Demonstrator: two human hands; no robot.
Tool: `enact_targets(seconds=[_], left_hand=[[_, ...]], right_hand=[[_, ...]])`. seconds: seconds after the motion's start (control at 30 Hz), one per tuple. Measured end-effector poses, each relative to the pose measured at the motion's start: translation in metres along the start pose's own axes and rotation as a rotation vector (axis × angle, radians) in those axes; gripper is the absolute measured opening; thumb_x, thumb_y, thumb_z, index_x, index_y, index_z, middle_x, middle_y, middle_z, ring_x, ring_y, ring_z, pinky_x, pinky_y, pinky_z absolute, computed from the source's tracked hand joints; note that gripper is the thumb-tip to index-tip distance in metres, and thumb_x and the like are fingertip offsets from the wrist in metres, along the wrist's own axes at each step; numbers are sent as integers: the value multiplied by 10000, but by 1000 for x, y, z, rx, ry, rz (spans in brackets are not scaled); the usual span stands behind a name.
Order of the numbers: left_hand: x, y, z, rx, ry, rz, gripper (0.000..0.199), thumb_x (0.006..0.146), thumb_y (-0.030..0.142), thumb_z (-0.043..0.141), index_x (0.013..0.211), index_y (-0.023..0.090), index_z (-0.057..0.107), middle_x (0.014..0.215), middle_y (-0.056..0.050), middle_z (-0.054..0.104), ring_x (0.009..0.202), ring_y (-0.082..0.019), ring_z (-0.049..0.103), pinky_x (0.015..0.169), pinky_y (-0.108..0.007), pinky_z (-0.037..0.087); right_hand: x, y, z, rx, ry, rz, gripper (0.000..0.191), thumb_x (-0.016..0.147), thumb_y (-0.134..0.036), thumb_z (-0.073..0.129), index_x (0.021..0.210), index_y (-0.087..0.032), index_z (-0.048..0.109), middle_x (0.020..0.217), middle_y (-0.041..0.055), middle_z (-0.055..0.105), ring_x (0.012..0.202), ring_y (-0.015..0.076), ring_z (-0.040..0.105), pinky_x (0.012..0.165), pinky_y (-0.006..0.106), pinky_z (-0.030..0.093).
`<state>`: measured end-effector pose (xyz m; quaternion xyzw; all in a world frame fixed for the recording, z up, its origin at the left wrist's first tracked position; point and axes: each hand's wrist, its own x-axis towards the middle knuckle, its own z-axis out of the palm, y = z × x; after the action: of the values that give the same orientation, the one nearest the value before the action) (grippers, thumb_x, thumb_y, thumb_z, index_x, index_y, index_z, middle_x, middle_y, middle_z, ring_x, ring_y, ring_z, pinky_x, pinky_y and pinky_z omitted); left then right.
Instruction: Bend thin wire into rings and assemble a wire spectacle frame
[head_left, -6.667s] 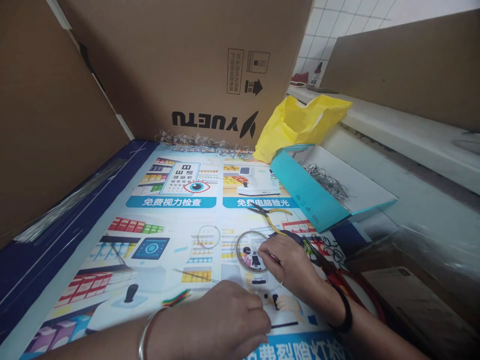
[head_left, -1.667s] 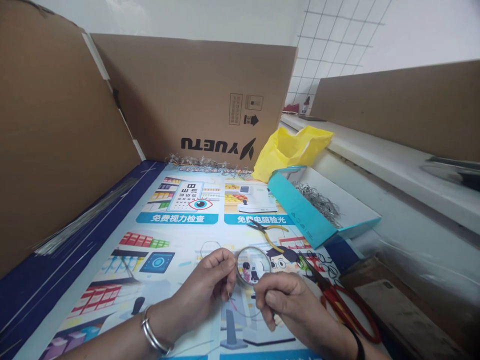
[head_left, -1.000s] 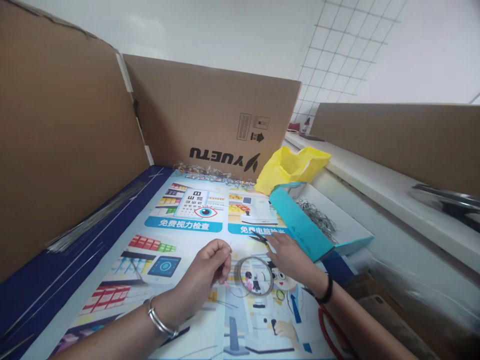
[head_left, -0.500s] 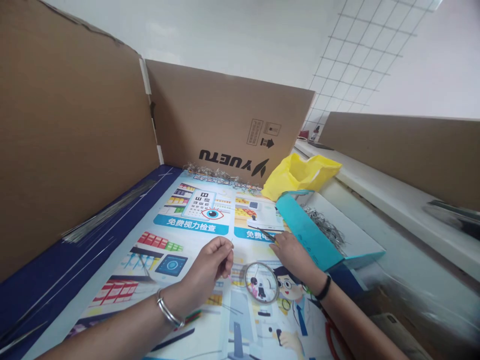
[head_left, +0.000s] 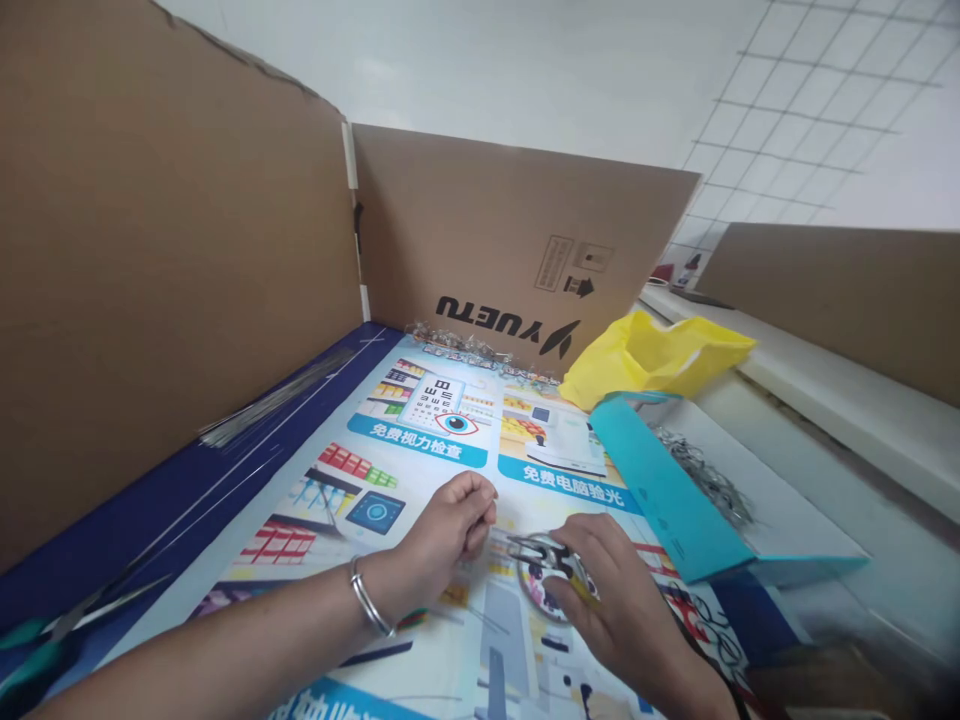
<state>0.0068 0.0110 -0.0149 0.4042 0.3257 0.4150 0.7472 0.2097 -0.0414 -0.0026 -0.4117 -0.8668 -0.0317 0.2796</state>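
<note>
Over the middle of the printed poster point(head_left: 420, 515), my left hand point(head_left: 457, 525) is closed in a pinch; whatever it holds is too small to make out. To its right, my right hand point(head_left: 600, 590) is wrapped round pliers point(head_left: 547, 555) with yellowish handles, their jaws pointing left towards my left hand and spread apart. Beneath the pliers lies a small round dish point(head_left: 541, 598) with a metallic rim, partly covered by them. The two hands do not touch.
A blue-green box point(head_left: 652, 490) holds wire pieces point(head_left: 705, 475), beside a yellow bag point(head_left: 652, 355). Wire bits point(head_left: 480, 345) line the cardboard wall point(head_left: 517, 230). Straight wires point(head_left: 277, 400) and green-handled scissors point(head_left: 52, 640) lie on the left.
My right hand has come back nearer to me, bringing the pliers over the dish, and their jaws now show apart. The view has shifted left. My left hand stays pinched.
</note>
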Motion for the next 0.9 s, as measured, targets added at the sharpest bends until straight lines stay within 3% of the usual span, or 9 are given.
enact_targets(seconds=[0.2, 0.43, 0.67, 0.9], left_hand=[[-1, 2, 1, 39, -14, 51, 271, 845, 405, 539, 723, 180, 450, 553, 79, 430, 359, -20, 243, 374, -188, 151], [1, 3, 2, 27, -2, 85, 296, 792, 441, 598, 750, 184, 458, 637, 66, 492, 373, -18, 290, 373, -170, 284], [-5, 4, 7, 43, -35, -40, 318, 778, 481, 602, 760, 200, 453, 571, 87, 443, 345, -18, 207, 315, -154, 148], [-1, -7, 3, 161, -52, 26, 268, 811, 433, 557, 719, 198, 469, 456, 94, 368, 342, -47, 242, 333, -171, 165]], right_hand=[[-3, -9, 4, 21, 51, 8, 265, 874, -234, 549, 1113, -148, 473, 1008, 114, 510, 939, 239, 476, 794, 399, 435], [-5, -11, 6, 22, 62, -17, 278, 864, -239, 556, 1118, -167, 469, 1014, 113, 521, 945, 248, 491, 794, 411, 447], [-6, -18, 10, 10, 110, -20, 304, 850, -225, 556, 1139, -182, 470, 1015, 117, 555, 937, 252, 531, 804, 422, 464], [-3, -22, 10, -21, 101, -75, 306, 838, -211, 569, 1127, -160, 481, 1003, 124, 547, 907, 250, 522, 769, 409, 457]])
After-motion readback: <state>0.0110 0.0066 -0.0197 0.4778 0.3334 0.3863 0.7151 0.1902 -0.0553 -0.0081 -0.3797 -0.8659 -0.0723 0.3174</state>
